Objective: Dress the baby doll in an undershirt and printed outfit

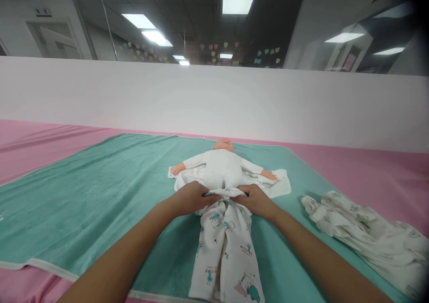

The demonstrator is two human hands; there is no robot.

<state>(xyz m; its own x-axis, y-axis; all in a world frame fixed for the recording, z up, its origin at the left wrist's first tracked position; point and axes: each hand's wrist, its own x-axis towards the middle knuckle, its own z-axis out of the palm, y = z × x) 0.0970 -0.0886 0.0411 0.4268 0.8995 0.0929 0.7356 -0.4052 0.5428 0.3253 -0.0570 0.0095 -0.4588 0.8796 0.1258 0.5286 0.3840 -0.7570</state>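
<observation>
A baby doll (221,166) in a white top lies on its back on a green towel (100,200), head away from me, arms spread over a white cloth (279,184). White printed trousers (226,249) cover its legs and run toward me. My left hand (189,198) and my right hand (256,200) are both closed on the trousers' waistband at the doll's waist, one on each side.
The towel lies on a pink surface (368,169) bounded behind by a white wall (214,102). A crumpled white patterned garment (365,231) lies on the towel's right edge. Glass panels with heart stickers stand above the wall.
</observation>
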